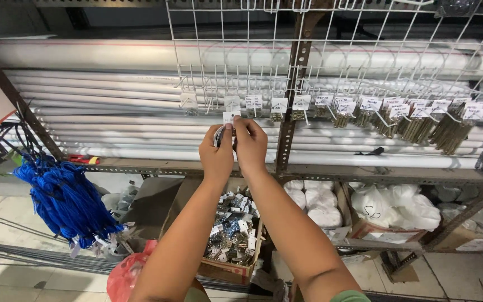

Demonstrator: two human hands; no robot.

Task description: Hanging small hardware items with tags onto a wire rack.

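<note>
Both my hands are raised together in front of a white wire grid rack (331,50). My left hand (216,154) and my right hand (250,145) pinch one small clear packet with a white card tag (227,118) between their fingertips, just below a row of hooks. Similar tagged packets of brass-coloured fasteners (415,126) hang along the hooks to the right. Below my forearms stands an open cardboard box (236,271) filled with several small packets.
Long white pipes (113,89) lie stacked on a metal shelf behind the grid. A bundle of blue cords (65,201) hangs at the left. White bags (398,204) fill boxes at the lower right. A red plastic bag (124,277) sits on the tiled floor.
</note>
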